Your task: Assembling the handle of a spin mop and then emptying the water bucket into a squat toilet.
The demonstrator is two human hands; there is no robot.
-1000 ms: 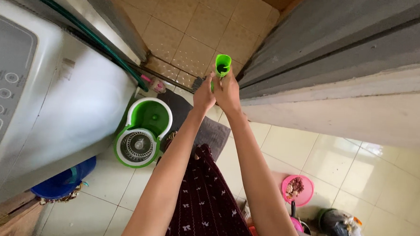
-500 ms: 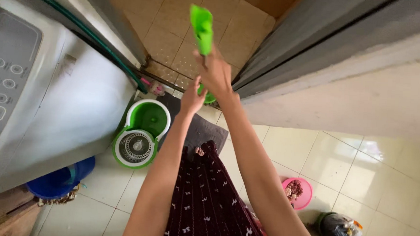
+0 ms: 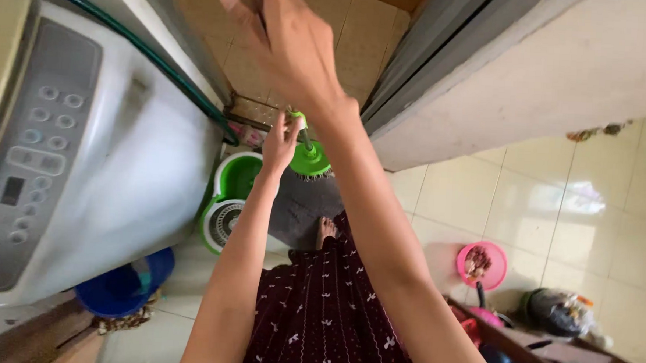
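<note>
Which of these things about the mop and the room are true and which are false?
1. Both hands hold the mop. True: the right hand grips high on the handle, the left hand lower down.
2. The mop bucket is red. False: it is green and white.
3. A washing machine stands on the left. True.
4. The pink bowl sits on top of the washing machine. False: it is on the floor tiles at the right.
5. A blue tub is on the floor beside the washing machine. True.
</note>
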